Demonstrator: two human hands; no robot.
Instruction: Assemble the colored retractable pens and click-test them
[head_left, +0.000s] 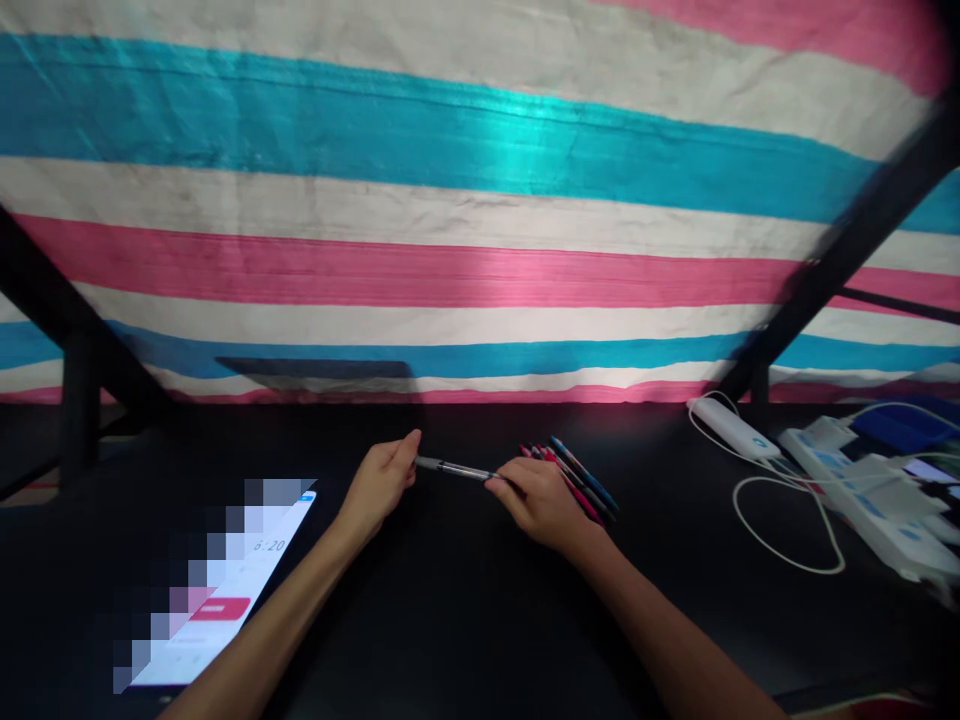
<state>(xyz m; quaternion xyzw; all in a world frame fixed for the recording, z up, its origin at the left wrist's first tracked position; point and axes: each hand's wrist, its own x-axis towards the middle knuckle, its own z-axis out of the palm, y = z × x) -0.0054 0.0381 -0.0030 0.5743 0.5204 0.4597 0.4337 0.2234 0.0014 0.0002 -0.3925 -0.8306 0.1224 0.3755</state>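
Currently, slim clear-barrelled pen (463, 471): stretched between my two hands above or on the table, I cannot tell which; its grey end points to 9 o'clock, its other end to 3.
Left hand (381, 482): my thumb and index finger pinch the grey end, the other fingers curled in below.
Right hand (537, 496): my thumb and bent index finger pinch the opposite end; the remaining fingers are tucked mostly out of sight.
Loose bunch of red, blue and dark pens (583, 474): at 3 o'clock from the held one, just beyond my right knuckles, which partly hide it.
Glowing flat touchscreen device (232, 585): at 8 o'clock, beside my left forearm, partly pixelated.
White power strip with chargers (870, 510): at 3 o'clock, well apart from me, near a white oblong gadget (735, 428) and looping white cable (832, 520).
Matte black table (465, 620): under everything.
Pink, blue and whitish striped sheet (480, 275): 12 o'clock, behind it all.
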